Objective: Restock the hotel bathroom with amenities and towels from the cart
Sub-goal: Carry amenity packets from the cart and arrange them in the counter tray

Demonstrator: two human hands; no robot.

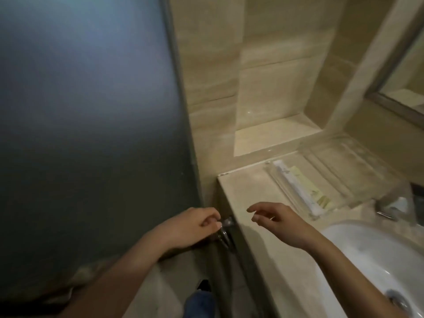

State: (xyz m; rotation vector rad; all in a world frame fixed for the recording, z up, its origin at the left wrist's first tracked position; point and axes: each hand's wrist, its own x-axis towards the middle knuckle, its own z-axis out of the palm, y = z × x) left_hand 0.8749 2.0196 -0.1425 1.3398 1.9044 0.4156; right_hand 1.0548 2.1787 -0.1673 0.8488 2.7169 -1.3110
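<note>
Left grip (195, 226) pinches the metal door handle (227, 222); right grip (275, 220) hovers released above the desk (250, 193) (sachet (308, 190) print too blurred to read).

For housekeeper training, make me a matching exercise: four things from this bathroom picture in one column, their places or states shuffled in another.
1 left hand
2 right hand
3 tray
4 sink

A white, set in the counter
B grips the handle
C holds wrapped packets
D open, above the counter

Pairs: 1-B, 2-D, 3-C, 4-A
</note>
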